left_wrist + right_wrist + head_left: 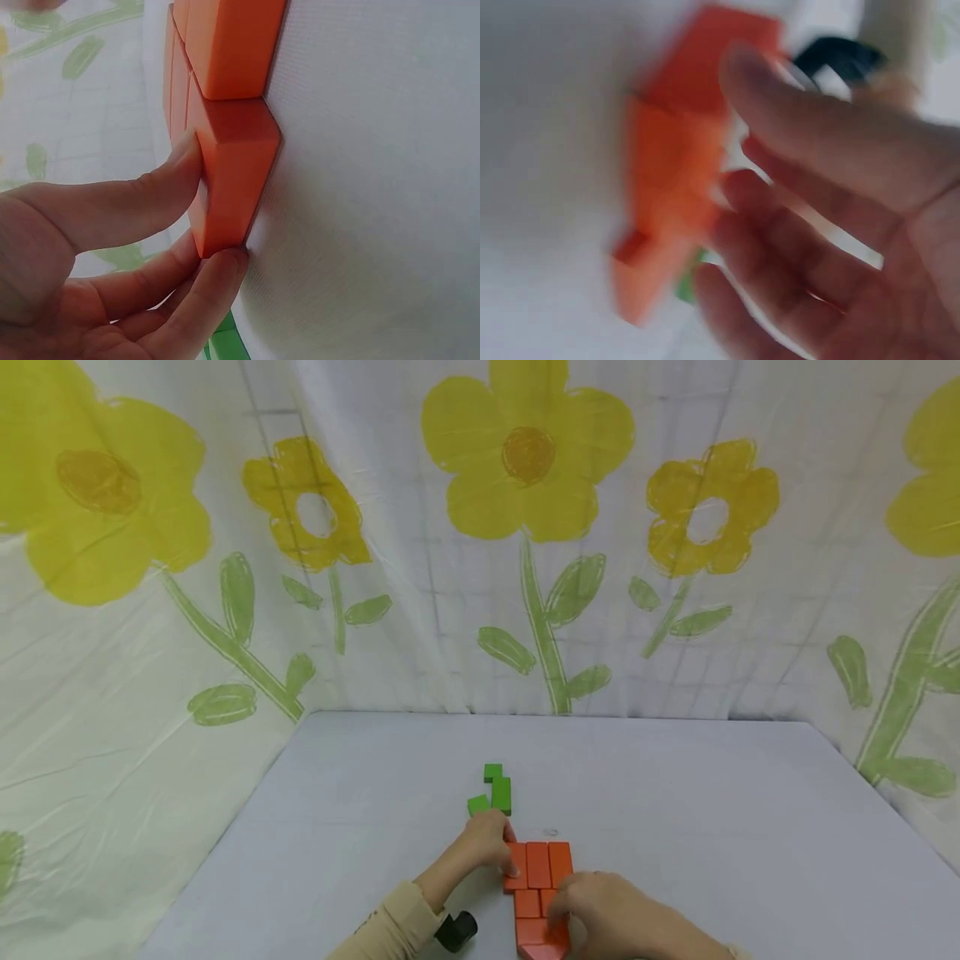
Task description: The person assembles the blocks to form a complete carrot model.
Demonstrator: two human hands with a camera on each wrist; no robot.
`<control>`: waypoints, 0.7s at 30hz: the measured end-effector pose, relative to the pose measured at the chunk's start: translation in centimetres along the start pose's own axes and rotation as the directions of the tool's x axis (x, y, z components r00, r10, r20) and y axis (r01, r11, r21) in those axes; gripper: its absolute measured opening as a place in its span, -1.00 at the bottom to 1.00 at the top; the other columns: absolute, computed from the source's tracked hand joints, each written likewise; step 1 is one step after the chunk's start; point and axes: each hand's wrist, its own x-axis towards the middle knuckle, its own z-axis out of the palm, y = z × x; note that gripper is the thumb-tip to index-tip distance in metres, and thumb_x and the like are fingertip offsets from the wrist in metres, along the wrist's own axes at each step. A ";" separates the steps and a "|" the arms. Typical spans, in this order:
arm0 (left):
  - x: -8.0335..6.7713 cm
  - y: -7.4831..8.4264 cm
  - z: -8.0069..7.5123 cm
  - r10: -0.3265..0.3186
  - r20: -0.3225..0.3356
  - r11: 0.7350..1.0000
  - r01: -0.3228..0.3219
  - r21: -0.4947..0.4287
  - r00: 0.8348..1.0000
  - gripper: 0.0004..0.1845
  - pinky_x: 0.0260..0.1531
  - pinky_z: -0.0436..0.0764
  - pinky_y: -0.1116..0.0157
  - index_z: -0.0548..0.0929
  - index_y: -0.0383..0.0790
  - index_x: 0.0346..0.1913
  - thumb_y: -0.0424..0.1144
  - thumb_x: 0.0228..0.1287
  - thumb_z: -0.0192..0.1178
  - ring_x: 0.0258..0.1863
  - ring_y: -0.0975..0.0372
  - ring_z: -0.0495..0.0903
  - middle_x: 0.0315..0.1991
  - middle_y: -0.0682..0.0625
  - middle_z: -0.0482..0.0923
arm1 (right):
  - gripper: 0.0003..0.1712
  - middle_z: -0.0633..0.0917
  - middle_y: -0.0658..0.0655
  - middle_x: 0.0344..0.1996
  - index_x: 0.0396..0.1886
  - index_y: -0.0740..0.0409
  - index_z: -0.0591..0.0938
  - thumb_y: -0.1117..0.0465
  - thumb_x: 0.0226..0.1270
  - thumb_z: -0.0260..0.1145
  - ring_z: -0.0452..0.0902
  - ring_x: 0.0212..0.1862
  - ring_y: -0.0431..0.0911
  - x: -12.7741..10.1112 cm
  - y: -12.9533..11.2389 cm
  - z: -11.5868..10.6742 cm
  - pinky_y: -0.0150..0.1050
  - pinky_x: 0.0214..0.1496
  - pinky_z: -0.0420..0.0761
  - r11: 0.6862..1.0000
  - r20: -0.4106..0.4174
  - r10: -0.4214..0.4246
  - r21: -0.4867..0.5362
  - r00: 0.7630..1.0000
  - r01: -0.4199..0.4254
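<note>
While the left hand pinches the top-left orange block between thumb and fingers, any sideways shove could skew the neighbouring orange blocks lying flush mid-table. The right hand rests on the lower blocks; wrist view is blurred, so cannot tell its grip. The orange shape's long axis runs near-to-far, narrow end toward the person, wide end facing the green blocks.

The flat cluster of blocks lies on the desk near its front edge. Just behind the cluster sit three smaller blocks. The left hand touches the cluster's left rear corner; the right hand rests on its right front part.
</note>
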 end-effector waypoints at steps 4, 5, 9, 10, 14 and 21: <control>0.0 0.0 0.1 -0.009 0.007 1.000 0.009 -0.021 1.000 -0.70 -0.60 0.42 0.28 0.59 -0.34 -0.50 -0.39 -0.42 0.47 -0.57 0.21 0.40 -0.58 0.01 0.48 | -0.67 0.52 -0.22 -0.36 -0.30 -0.04 0.63 0.13 -0.18 0.46 0.43 -0.29 -0.27 1.8 1.1 -2.7 -0.33 -0.28 0.45 0.999 0.008 -0.012 0.030 1.000 0.012; 0.1 0.0 0.1 -0.009 0.008 1.000 0.009 -0.030 1.000 -0.70 -0.60 0.42 0.28 0.59 -0.34 -0.50 -0.40 -0.42 0.47 -0.58 0.21 0.40 -0.59 0.01 0.47 | -0.68 0.54 -0.18 -0.32 -0.27 -0.01 0.63 0.19 -0.13 0.43 0.45 -0.24 -0.22 2.7 1.7 -3.2 -0.29 -0.23 0.46 1.000 -0.005 -0.007 0.026 1.000 0.007; 0.1 -0.2 0.0 0.002 -0.007 0.999 -0.003 -0.044 1.000 -0.71 -0.63 0.41 0.29 0.58 -0.34 -0.54 -0.40 -0.44 0.47 -0.61 0.22 0.40 -0.63 0.02 0.47 | -0.72 0.57 0.02 -0.18 -0.17 0.14 0.59 0.36 0.06 0.27 0.44 -0.06 -0.05 7.1 4.7 -4.1 -0.13 -0.03 0.40 0.999 -0.130 -0.021 -0.044 0.991 0.015; 0.1 -0.2 0.0 0.005 -0.010 0.999 -0.006 -0.047 1.000 -0.71 -0.64 0.40 0.30 0.58 -0.34 -0.55 -0.40 -0.44 0.47 -0.61 0.22 0.39 -0.63 0.02 0.47 | -0.70 0.57 0.05 -0.14 -0.14 0.16 0.57 0.40 0.08 0.23 0.42 -0.02 -0.03 8.1 5.4 -4.0 -0.11 0.01 0.37 0.997 -0.149 -0.026 -0.072 0.988 0.015; 0.0 -0.1 -0.1 0.002 -0.011 0.998 -0.003 -0.059 1.000 -0.71 -0.64 0.40 0.31 0.58 -0.34 -0.56 -0.41 -0.45 0.48 -0.61 0.22 0.38 -0.64 0.03 0.46 | -0.49 0.49 0.11 0.03 0.04 0.21 0.48 0.58 0.06 0.07 0.31 0.12 -0.01 11.0 7.0 -3.4 -0.10 0.12 0.28 0.993 -0.099 -0.039 -0.114 0.994 0.028; -0.1 0.0 -0.1 -0.004 -0.002 0.998 0.004 -0.057 1.000 -0.70 -0.60 0.42 0.29 0.57 -0.34 -0.54 -0.41 -0.44 0.48 -0.58 0.21 0.39 -0.62 0.02 0.46 | -0.23 0.36 0.01 0.18 0.22 -0.05 0.33 0.63 0.02 0.02 0.22 0.19 -0.03 12.1 6.8 -2.8 -0.20 -0.02 0.37 0.967 0.028 0.123 -0.229 0.992 -0.114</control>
